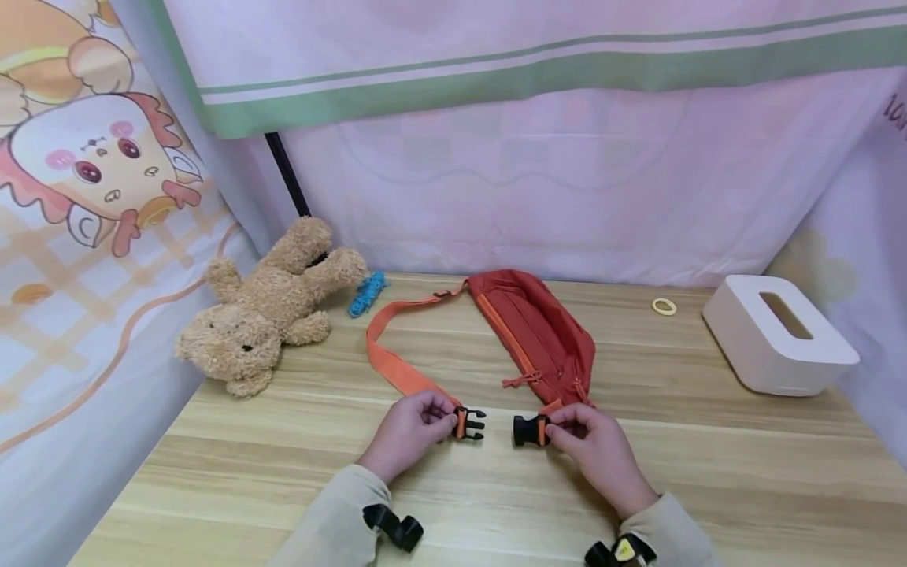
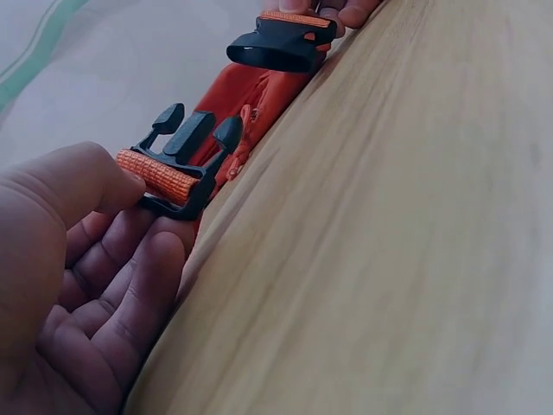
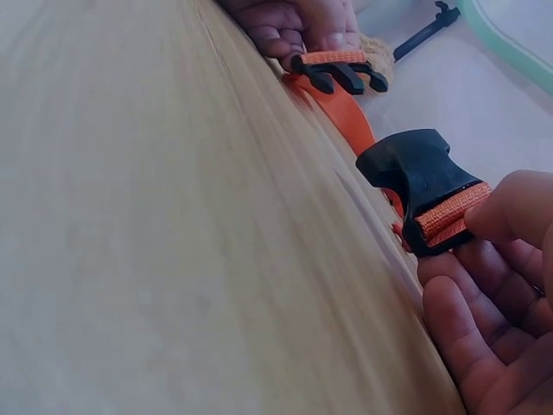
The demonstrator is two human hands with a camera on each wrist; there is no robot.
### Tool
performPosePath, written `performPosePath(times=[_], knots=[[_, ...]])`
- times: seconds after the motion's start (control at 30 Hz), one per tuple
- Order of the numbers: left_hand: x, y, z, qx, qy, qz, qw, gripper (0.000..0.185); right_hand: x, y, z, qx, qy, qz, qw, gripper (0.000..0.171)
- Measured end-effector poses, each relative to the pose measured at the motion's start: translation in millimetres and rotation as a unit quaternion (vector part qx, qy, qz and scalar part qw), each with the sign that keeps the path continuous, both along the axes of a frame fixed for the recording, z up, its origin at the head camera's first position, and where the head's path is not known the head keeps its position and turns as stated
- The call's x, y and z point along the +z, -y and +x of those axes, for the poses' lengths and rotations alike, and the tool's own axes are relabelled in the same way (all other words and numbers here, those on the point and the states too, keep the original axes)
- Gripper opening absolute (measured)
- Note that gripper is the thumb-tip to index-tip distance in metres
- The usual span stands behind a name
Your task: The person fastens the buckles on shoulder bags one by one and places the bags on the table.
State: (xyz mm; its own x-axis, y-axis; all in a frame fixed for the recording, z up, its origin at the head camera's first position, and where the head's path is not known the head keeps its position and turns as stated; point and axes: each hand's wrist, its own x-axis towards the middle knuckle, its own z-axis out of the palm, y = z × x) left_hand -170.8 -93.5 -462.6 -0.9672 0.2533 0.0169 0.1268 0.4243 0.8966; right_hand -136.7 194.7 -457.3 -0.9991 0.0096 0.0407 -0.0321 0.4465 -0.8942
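While zipped: red bag (image 1: 538,331); L hand (image 1: 411,433) fingers pinching prong buckle (image 1: 469,424), R hand (image 1: 595,445) socket buckle (image 1: 530,430).

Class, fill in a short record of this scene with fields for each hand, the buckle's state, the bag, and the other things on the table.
Left hand: left hand pinches the pronged buckle half at the orange strap end
Right hand: right hand pinches the socket buckle half
Buckle state: halves apart, facing each other, not joined
Bag: red waist bag lying flat on the wooden table, zipper shut
Other things: teddy bear, blue hair tie, yellow ring, white tissue box
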Motion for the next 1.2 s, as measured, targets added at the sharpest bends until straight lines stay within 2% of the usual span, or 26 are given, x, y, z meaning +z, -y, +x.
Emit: performPosePath(times=[0.43,0.87,1.2], knots=[[0.4,-7,0.3,-0.001,-0.002,0.015,0.9999,0.004,-1.8,5,1.3,-0.025,0.011,-0.014,1.0,0.007],[2.3,-10,-0.4,0.007,0.015,0.025,0.9996,0.004,2.6,14,1.2,-0.028,0.017,-0.028,0.999,0.007],[0.8,-13,-1.9,-0.003,0.009,0.028,0.9996,0.006,1.6,19,0.2,-0.03,0.015,-0.027,0.999,0.007]])
